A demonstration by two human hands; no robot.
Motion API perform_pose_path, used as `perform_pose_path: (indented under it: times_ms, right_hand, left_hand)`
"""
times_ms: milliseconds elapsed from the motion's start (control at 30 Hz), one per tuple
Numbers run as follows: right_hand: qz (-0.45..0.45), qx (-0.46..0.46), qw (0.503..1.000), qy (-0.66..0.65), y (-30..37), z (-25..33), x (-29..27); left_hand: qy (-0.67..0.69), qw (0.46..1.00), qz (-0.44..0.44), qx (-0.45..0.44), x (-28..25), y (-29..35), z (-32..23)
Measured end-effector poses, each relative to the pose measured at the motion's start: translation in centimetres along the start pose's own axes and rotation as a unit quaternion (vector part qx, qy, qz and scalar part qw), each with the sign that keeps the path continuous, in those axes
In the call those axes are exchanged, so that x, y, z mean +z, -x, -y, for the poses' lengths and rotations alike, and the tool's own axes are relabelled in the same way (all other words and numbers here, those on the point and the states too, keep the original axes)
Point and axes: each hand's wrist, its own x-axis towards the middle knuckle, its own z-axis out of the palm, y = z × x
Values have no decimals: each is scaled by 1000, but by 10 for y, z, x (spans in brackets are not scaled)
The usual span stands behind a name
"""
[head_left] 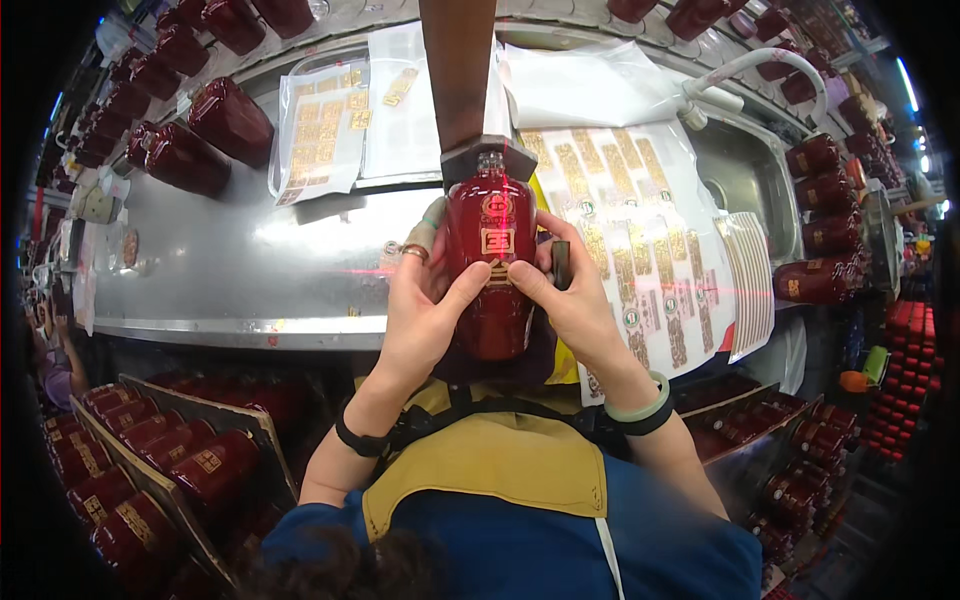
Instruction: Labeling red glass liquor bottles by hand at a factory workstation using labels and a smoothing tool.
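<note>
Gripping the bottle (489, 335), thumbs (463, 293) partly cover gold lettering (499, 267).

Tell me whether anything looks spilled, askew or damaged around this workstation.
One small oblong gold label looks askew: it lies slanted on the flat white sheet at upper left, apart from the gold label rows to its left. No spill or damage shows; the glossy dark-red bottle between the left hand and right hand looks intact.

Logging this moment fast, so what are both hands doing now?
Left hand: holding the red bottle, thumb on its front.
Right hand: holding the same bottle, dark object between thumb and fingers.
</note>
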Motion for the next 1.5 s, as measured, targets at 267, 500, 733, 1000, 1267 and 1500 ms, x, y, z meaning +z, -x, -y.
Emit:
perform_pose_path:
  times_ms: [267,500,733,1000,1267,1500]
  right_hand:
    - [10,-219,933,286,-26,60,-17]
    - [167,-431,759,458,-54,96,-6]
    - [158,-618,625,449,-29,74,-12]
    - [-12,-440,826,352,-56,60,-20]
    - [166,-610,675,379,-15,26,-56]
    - [-37,-549,770,323,-11,40,-67]
  left_hand:
    - [-71,995,-21,65,11,0,6]
    - [-124,987,-32,93,13,5,13]
    - [-13,997,-32,76,-17,13,8]
    - [-39,992,-59,103,-21,19,5]
    - [-261,939,16,225,-28,9,-4]
    - [-555,763,142,300,-34,-34,-21]
